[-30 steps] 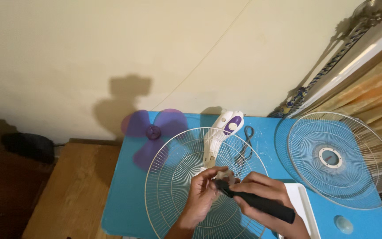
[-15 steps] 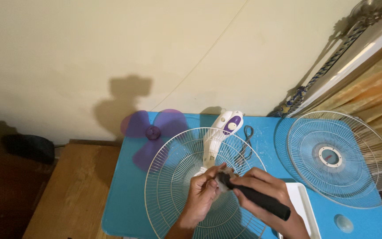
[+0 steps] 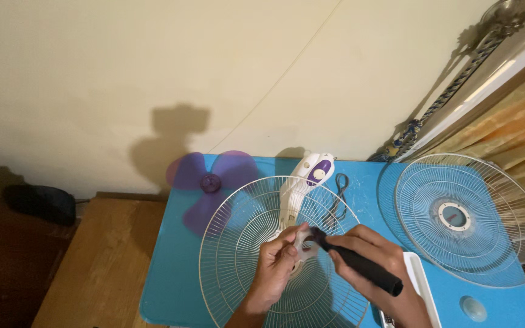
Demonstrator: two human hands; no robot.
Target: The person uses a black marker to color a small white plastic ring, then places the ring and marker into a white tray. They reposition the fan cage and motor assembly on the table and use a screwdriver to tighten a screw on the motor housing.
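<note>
A round wire fan guard (image 3: 238,243) lies on the blue table (image 3: 171,285), mounted over a white fan body (image 3: 302,182) with a purple knob. My left hand (image 3: 277,267) pinches at the guard's centre hub. My right hand (image 3: 372,255) grips a black-handled screwdriver (image 3: 360,264), its tip pointing at the same hub beside my left fingers. The hub itself is mostly hidden by both hands.
A purple three-bladed fan propeller (image 3: 211,182) lies at the table's far left corner. A second wire guard (image 3: 457,215) with a round centre badge rests at the right. A white tray (image 3: 423,288) and a small clear cap (image 3: 474,308) sit near my right wrist. A wooden bench (image 3: 98,267) stands left.
The screwdriver tip has moved up and left, closer to the hub. My left fingers have shifted slightly onto the hub. Everything else is still.
</note>
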